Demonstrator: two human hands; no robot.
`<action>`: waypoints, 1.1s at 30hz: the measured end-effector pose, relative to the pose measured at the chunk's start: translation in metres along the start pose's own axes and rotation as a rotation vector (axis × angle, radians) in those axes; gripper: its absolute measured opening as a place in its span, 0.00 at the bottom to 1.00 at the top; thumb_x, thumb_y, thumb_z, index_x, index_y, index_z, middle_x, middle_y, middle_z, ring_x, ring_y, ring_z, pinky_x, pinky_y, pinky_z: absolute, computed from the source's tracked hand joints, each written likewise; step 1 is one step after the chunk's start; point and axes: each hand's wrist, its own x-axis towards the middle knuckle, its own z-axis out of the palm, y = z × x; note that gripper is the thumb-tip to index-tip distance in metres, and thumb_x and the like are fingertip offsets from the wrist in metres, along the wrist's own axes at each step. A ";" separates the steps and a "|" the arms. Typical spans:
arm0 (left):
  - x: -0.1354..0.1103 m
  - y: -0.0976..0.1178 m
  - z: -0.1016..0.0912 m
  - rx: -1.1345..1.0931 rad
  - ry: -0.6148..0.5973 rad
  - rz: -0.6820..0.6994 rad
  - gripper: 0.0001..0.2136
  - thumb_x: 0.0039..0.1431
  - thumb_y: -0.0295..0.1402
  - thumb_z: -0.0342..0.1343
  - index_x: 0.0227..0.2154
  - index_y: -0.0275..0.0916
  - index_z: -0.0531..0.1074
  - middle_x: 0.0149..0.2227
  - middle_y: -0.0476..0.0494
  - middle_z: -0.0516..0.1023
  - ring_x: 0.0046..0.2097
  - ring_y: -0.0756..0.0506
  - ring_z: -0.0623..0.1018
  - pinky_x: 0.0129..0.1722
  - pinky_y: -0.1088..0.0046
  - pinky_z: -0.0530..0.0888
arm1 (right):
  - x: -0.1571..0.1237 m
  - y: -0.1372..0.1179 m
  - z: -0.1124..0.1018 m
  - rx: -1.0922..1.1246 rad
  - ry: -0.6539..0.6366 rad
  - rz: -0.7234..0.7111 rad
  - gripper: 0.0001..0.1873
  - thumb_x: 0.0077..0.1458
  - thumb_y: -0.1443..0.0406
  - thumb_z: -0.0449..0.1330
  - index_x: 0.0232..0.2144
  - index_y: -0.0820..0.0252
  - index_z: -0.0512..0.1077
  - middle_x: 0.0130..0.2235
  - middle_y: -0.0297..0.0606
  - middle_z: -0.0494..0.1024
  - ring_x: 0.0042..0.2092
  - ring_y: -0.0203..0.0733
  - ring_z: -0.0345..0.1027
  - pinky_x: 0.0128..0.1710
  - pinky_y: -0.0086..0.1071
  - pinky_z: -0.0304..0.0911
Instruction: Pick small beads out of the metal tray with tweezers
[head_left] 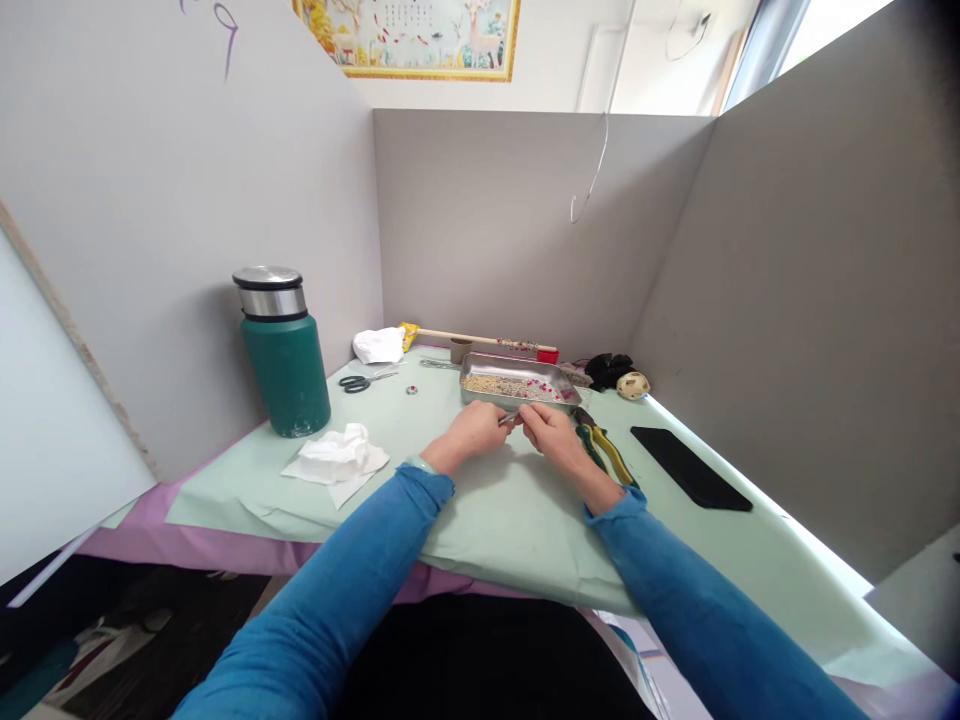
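Both my hands meet just in front of a shallow metal tray. Gold beads and red beads are spread inside the tray. My left hand is closed around a small, thin metal tool; its tip points toward the right hand, and its exact kind is too small to make out. The fingers of my right hand are pinched together at that tip, hiding whatever they hold. Beside the right wrist lie pliers with yellow and green handles.
A green bottle stands at the left, with crumpled tissue before it. Scissors and a small ring-shaped item lie farther back. Behind the tray rests a wooden stick. A black phone-like slab lies right. Grey partitions enclose the table.
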 end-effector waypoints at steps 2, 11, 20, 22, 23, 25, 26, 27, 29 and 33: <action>0.000 0.001 -0.001 -0.032 0.006 -0.004 0.18 0.58 0.42 0.47 0.27 0.37 0.77 0.29 0.40 0.79 0.30 0.47 0.74 0.30 0.74 0.65 | -0.001 -0.002 0.000 0.035 0.002 0.001 0.20 0.53 0.51 0.52 0.19 0.58 0.60 0.17 0.28 0.60 0.21 0.32 0.52 0.24 0.29 0.49; 0.002 -0.001 0.002 -0.154 0.008 0.033 0.23 0.60 0.47 0.43 0.26 0.37 0.77 0.23 0.45 0.75 0.25 0.50 0.69 0.26 0.75 0.61 | 0.000 0.002 -0.001 0.145 -0.002 -0.013 0.22 0.53 0.49 0.54 0.17 0.58 0.59 0.16 0.28 0.58 0.20 0.31 0.48 0.21 0.28 0.47; 0.001 -0.001 0.002 -0.052 0.028 0.015 0.23 0.60 0.47 0.42 0.28 0.38 0.77 0.27 0.41 0.78 0.30 0.47 0.73 0.30 0.74 0.64 | 0.002 0.004 0.000 0.123 -0.006 0.011 0.24 0.52 0.46 0.53 0.19 0.59 0.61 0.16 0.28 0.59 0.20 0.31 0.49 0.20 0.28 0.47; 0.001 -0.001 0.002 -0.038 0.027 0.000 0.23 0.60 0.48 0.43 0.29 0.38 0.77 0.28 0.41 0.78 0.31 0.47 0.74 0.31 0.74 0.64 | 0.002 0.004 0.000 0.114 -0.001 0.010 0.23 0.52 0.46 0.53 0.19 0.58 0.60 0.16 0.29 0.60 0.20 0.31 0.50 0.21 0.28 0.47; 0.001 -0.001 0.002 -0.032 0.025 -0.010 0.23 0.60 0.48 0.42 0.29 0.38 0.77 0.28 0.40 0.78 0.31 0.47 0.74 0.31 0.73 0.65 | 0.002 0.004 0.000 0.111 0.002 0.009 0.23 0.52 0.47 0.53 0.19 0.58 0.60 0.16 0.29 0.60 0.20 0.31 0.50 0.21 0.28 0.47; 0.000 -0.001 0.001 -0.021 0.021 -0.027 0.23 0.60 0.49 0.42 0.29 0.38 0.77 0.28 0.40 0.78 0.31 0.46 0.74 0.31 0.73 0.65 | 0.002 0.004 0.000 0.104 0.007 0.014 0.23 0.52 0.48 0.53 0.18 0.58 0.60 0.16 0.28 0.60 0.20 0.31 0.50 0.21 0.28 0.47; 0.000 0.000 0.001 -0.017 0.019 -0.034 0.24 0.60 0.49 0.42 0.29 0.38 0.77 0.28 0.40 0.78 0.31 0.46 0.74 0.31 0.73 0.65 | 0.002 0.004 0.000 0.099 0.009 0.019 0.22 0.52 0.48 0.53 0.18 0.58 0.59 0.16 0.28 0.59 0.20 0.31 0.50 0.21 0.28 0.47; 0.000 0.000 0.000 -0.014 0.017 -0.038 0.24 0.60 0.49 0.42 0.29 0.38 0.77 0.28 0.40 0.78 0.31 0.46 0.74 0.31 0.73 0.65 | 0.002 0.003 0.000 0.094 0.010 0.023 0.22 0.53 0.49 0.53 0.18 0.58 0.59 0.16 0.28 0.59 0.20 0.31 0.50 0.22 0.28 0.47; 0.000 0.001 -0.001 -0.012 0.013 -0.040 0.23 0.60 0.49 0.43 0.29 0.38 0.77 0.28 0.40 0.78 0.31 0.46 0.74 0.31 0.73 0.65 | 0.001 0.003 0.000 0.082 0.012 0.028 0.22 0.53 0.50 0.53 0.18 0.58 0.59 0.16 0.28 0.59 0.20 0.31 0.50 0.22 0.29 0.48; -0.001 0.001 -0.002 -0.019 0.006 -0.038 0.23 0.60 0.48 0.43 0.28 0.38 0.77 0.27 0.40 0.78 0.30 0.46 0.74 0.30 0.73 0.65 | 0.001 0.002 0.000 0.075 0.007 0.019 0.22 0.53 0.50 0.53 0.18 0.58 0.59 0.16 0.28 0.59 0.20 0.31 0.50 0.23 0.29 0.48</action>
